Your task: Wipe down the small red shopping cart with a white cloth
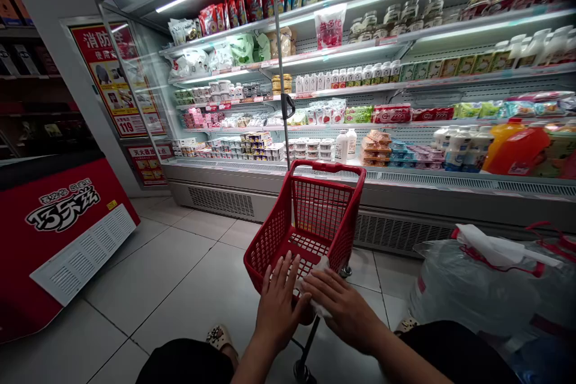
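A small red shopping cart point(346, 234) with a lattice basket stands right in front of me, its raised handle towards the fridge. My left hand point(279, 303) is open over the near end of the basket, fingers stretched out and slightly spread. Beside it, my right hand point(337, 306) lies over the near right rim with a crumpled white wipe point(323, 265) under its fingers and palm. Parts of the wipe stick out above and below that hand. The near rim is largely covered by both hands, and the basket's visible floor holds nothing.
A long open fridge point(216, 177) full of dairy goods and drinks runs behind the cart. To the left stands a red freezer point(67, 252). Large clear plastic bags point(472, 288) with red handles sit at the right. Grey tiles point(171, 270) cover the floor.
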### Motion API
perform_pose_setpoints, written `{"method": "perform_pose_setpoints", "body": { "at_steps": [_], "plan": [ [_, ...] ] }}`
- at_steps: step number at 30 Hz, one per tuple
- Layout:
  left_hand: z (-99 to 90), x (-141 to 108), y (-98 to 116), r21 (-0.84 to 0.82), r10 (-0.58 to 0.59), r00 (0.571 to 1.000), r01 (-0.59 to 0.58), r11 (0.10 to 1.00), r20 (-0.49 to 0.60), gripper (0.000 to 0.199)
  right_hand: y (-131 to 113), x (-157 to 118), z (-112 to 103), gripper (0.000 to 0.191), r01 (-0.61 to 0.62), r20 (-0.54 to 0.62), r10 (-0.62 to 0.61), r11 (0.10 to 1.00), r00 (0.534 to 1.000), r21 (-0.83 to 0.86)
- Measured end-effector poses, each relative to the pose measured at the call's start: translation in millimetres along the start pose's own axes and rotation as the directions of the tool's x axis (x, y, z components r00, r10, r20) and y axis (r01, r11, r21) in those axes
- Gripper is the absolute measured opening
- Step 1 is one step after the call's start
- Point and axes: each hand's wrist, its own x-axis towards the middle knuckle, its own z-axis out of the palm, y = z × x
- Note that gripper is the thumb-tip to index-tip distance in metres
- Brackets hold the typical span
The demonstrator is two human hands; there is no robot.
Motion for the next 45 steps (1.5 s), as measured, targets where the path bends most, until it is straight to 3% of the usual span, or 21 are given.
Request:
{"method": "perform_pose_setpoints", "body": {
  "at_steps": [6,9,12,15,18,21,24,30,34,38,42,45],
  "plan": [
    [-5.7,2.2,-7.4,-0.039,0.056,0.997,-0.054,0.998,0.045,0.080,63.6,3.5,-15.1,0.050,-0.064,-0.056,0.063,0.998,0.996,-0.013],
    [-3.6,5.7,-9.7,-0.048,0.055,0.996,-0.052,0.997,0.065,0.077,75.1,6.5,-19.2,0.042,-0.106,-0.078,0.104,0.994,0.992,-0.030],
    [-0.8,8.1,-11.4,-0.054,0.046,0.997,-0.042,0.998,0.069,0.074,61.5,11.1,-18.3,0.038,-0.140,-0.113,0.137,0.990,0.984,-0.016],
    [0.2,9.5,-14.6,-0.062,0.041,0.997,-0.037,0.997,0.072,0.073,31.1,16.3,-12.0,0.033,-0.141,-0.120,0.145,0.989,0.982,0.041],
    [-1.3,10.3,-18.6,-0.063,0.045,0.997,-0.041,0.997,0.063,0.073,1.3,18.6,-4.8,0.035,-0.084,-0.062,0.091,0.991,0.994,0.107],
    [-5.3,11.2,-22.4,-0.071,0.048,0.996,-0.043,0.997,0.073,0.072,-7.5,17.7,-4.3,0.046,-0.037,0.004,0.037,0.992,0.999,0.118],
    [-9.2,12.5,-27.0,-0.096,0.060,0.992,-0.050,0.994,0.111,0.072,11.2,16.6,-11.4,0.044,-0.054,0.020,0.052,0.991,0.998,0.121],
    [-10.3,13.5,-46.0,-0.096,0.044,0.989,-0.031,0.995,0.141,0.069,79.0,7.3,-21.0,0.038,-0.174,-0.081,0.175,0.985,0.981,0.020],
    [-6.8,15.6,-54.8,-0.074,-0.009,0.990,0.020,0.997,0.142,0.064,89.2,-1.7,-9.4,0.045,-0.237,-0.128,0.228,0.969,0.965,-0.066],
    [3.0,20.4,-31.9,-0.072,-0.098,0.987,0.108,0.991,0.129,0.067,62.5,0.1,7.5,0.059,-0.262,-0.174,0.240,0.958,0.955,-0.118],
    [10.3,19.6,5.7,-0.098,-0.068,0.994,0.076,0.992,0.085,0.074,34.3,7.3,13.7,0.068,-0.230,-0.164,0.206,0.963,0.965,-0.139],
    [5.4,14.2,12.1,-0.093,-0.084,0.994,0.090,0.992,0.064,0.068,30.7,7.4,9.5,0.069,-0.173,-0.118,0.156,0.975,0.981,-0.141]
  ]
}}
